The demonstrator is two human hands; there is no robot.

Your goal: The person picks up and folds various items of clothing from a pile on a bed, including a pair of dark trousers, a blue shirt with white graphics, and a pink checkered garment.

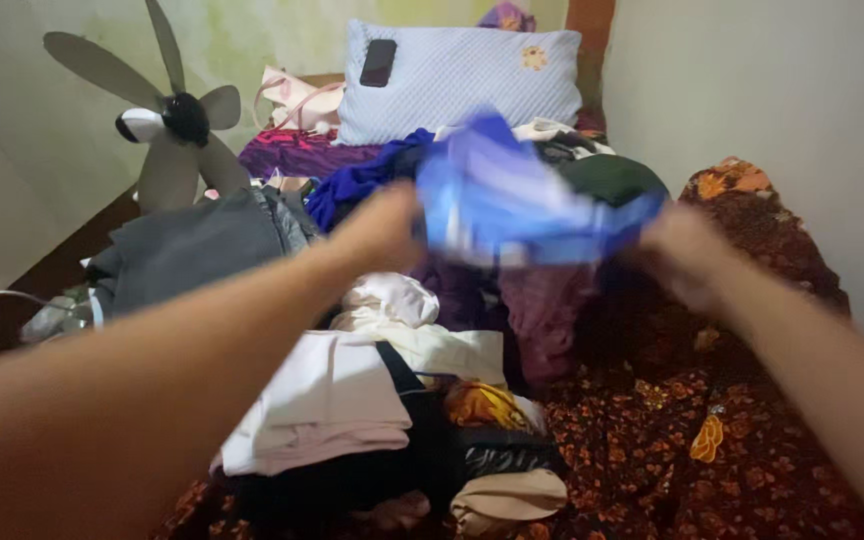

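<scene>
Hands apart, my left hand [382, 232] and right hand [687, 252] each grip an end of the blue garment [527, 205], stretched above the clothes pile [372, 390] mid-bed; next I judge it needs folding toward me.

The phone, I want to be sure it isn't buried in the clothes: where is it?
In the head view the black phone lies at the far end of the bed, on the upper left part of the pale blue pillow, beyond the clothes pile.
</scene>
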